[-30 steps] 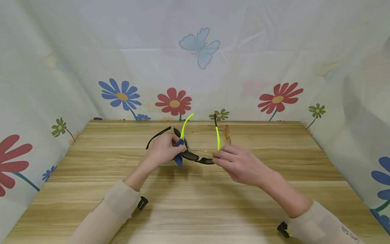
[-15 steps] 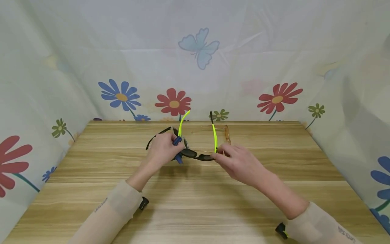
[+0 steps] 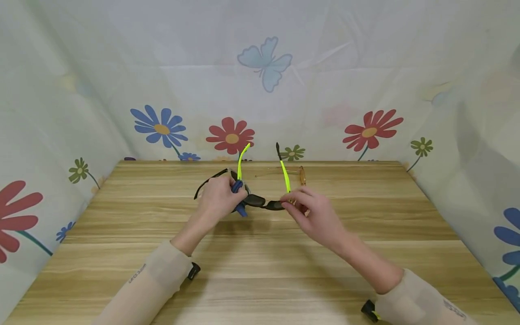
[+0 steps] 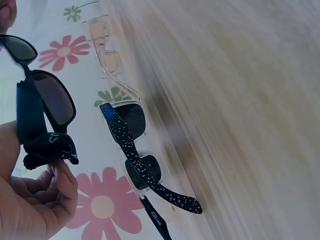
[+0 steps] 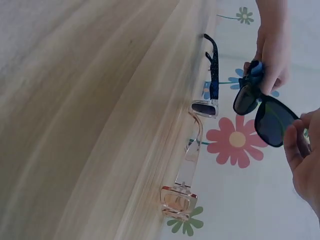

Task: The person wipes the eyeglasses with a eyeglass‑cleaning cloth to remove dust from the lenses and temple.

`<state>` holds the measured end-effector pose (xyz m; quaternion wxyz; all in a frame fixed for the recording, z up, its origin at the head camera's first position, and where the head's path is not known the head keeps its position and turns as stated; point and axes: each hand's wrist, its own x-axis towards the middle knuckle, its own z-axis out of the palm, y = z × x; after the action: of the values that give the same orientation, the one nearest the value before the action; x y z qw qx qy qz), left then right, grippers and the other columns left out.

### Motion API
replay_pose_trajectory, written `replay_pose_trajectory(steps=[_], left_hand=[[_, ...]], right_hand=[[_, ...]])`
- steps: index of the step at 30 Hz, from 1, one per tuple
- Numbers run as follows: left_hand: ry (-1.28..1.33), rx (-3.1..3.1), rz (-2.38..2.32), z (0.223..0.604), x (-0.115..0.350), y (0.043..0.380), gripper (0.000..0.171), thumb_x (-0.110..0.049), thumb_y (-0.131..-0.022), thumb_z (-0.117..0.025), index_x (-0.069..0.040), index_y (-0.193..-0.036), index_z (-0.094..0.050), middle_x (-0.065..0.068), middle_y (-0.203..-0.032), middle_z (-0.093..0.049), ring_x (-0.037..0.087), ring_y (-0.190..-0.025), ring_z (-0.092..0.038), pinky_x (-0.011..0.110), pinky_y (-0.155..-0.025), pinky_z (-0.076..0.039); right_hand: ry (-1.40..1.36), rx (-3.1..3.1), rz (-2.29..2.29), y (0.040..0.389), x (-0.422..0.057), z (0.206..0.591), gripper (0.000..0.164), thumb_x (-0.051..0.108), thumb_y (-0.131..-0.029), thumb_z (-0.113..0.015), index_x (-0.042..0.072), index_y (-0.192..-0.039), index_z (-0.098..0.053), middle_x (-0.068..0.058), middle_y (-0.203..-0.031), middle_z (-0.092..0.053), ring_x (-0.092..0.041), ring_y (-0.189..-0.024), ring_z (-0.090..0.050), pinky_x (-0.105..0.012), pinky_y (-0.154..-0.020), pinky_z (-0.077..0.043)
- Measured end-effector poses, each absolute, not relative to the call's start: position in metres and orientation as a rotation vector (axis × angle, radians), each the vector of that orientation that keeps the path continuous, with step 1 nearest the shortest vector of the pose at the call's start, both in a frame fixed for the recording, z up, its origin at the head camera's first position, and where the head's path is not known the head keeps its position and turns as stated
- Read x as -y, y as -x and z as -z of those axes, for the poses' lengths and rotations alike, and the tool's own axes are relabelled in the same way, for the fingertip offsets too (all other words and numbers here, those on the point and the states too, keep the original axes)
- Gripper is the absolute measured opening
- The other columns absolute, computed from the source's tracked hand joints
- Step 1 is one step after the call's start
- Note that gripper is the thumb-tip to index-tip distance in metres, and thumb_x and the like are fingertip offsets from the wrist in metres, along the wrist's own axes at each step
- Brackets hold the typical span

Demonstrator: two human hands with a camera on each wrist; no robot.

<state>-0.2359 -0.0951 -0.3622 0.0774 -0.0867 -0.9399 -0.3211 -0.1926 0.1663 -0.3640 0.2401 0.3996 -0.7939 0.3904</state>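
Black sunglasses with neon yellow-green arms are held up above the table, arms unfolded and pointing away. My left hand pinches their left end through a dark blue cloth. In the left wrist view the bunched cloth wraps the frame's corner and overlaps one lens. Thumb and fingertips of my right hand pinch the right end near the hinge. From the right wrist view, both dark lenses show between the two hands.
Behind the left hand stand clear-framed sunglasses with a speckled black arm. Amber-tinted clear glasses rest toward the back, partly behind the right hand in the head view. A flowered curtain borders the wooden table.
The sunglasses have risen slightly and shifted a little left, their arm tips now higher. My right hand has moved left with them; my left hand keeps its grip on the cloth.
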Motion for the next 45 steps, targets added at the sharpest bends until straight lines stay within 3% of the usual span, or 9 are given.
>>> replay_pose_trajectory(steps=[4,7,13,20,28,37,45], left_hand=[[0.268,2.796,0.963,0.363,0.095,0.236,0.020,-0.022,-0.090,-0.072,-0.005,-0.086,-0.062,0.003,-0.068,-0.060,0.016,-0.055,-0.058,0.029,-0.050,-0.048],[0.268,2.783,0.964,0.364,0.096,0.235,0.019,-0.022,-0.090,-0.072,-0.006,-0.086,-0.063,0.003,-0.069,-0.060,0.016,-0.056,-0.058,0.029,-0.051,-0.049],[0.266,2.774,0.969,0.366,0.096,0.234,0.016,-0.021,-0.085,-0.073,-0.008,-0.084,-0.065,0.001,-0.069,-0.062,0.015,-0.057,-0.059,0.030,-0.051,-0.048],[0.292,2.786,0.895,0.365,0.097,0.231,0.015,-0.023,-0.084,-0.075,-0.010,-0.082,-0.068,-0.003,-0.070,-0.062,0.015,-0.062,-0.059,0.031,-0.056,-0.047],[0.467,2.824,0.836,0.362,0.091,0.225,0.013,-0.019,-0.087,-0.079,-0.009,-0.081,-0.073,-0.006,-0.065,-0.062,0.009,-0.059,-0.059,0.027,-0.057,-0.049],[0.662,2.967,0.865,0.359,0.076,0.214,0.017,-0.018,-0.093,-0.079,-0.004,-0.104,-0.077,0.000,-0.082,-0.069,0.009,-0.071,-0.062,0.025,-0.061,-0.051],[0.796,2.941,0.947,0.363,0.066,0.211,0.016,-0.016,-0.094,-0.078,-0.004,-0.105,-0.078,0.001,-0.087,-0.071,0.012,-0.078,-0.063,0.029,-0.069,-0.052]], right_hand=[[-0.911,2.261,-1.351,0.190,-0.164,0.361,0.039,-0.009,-0.090,-0.074,-0.003,-0.124,-0.056,-0.006,-0.089,-0.065,-0.016,-0.063,-0.065,-0.026,-0.057,-0.056],[-0.787,2.329,-1.512,0.189,-0.165,0.358,0.042,-0.008,-0.093,-0.071,-0.004,-0.131,-0.052,-0.010,-0.091,-0.064,-0.021,-0.064,-0.067,-0.030,-0.057,-0.058],[-0.673,2.404,-1.589,0.192,-0.170,0.359,0.013,-0.006,-0.096,-0.067,-0.007,-0.109,-0.063,-0.015,-0.092,-0.060,-0.022,-0.066,-0.069,-0.035,-0.060,-0.060],[-0.630,2.408,-1.657,0.197,-0.177,0.363,0.006,-0.005,-0.098,-0.066,-0.004,-0.103,-0.063,-0.020,-0.093,-0.061,-0.032,-0.071,-0.072,-0.036,-0.063,-0.061],[-0.629,2.416,-1.638,0.202,-0.181,0.368,0.007,-0.003,-0.100,-0.064,-0.008,-0.105,-0.065,-0.024,-0.094,-0.063,-0.024,-0.068,-0.070,-0.042,-0.064,-0.060],[-0.718,2.498,-1.550,0.201,-0.180,0.370,0.009,-0.002,-0.100,-0.064,-0.006,-0.108,-0.065,-0.016,-0.088,-0.062,-0.022,-0.062,-0.063,-0.042,-0.055,-0.057],[-0.839,2.509,-1.475,0.199,-0.175,0.377,0.010,-0.001,-0.100,-0.064,-0.004,-0.109,-0.066,-0.013,-0.084,-0.062,-0.018,-0.061,-0.060,-0.031,-0.053,-0.054]])
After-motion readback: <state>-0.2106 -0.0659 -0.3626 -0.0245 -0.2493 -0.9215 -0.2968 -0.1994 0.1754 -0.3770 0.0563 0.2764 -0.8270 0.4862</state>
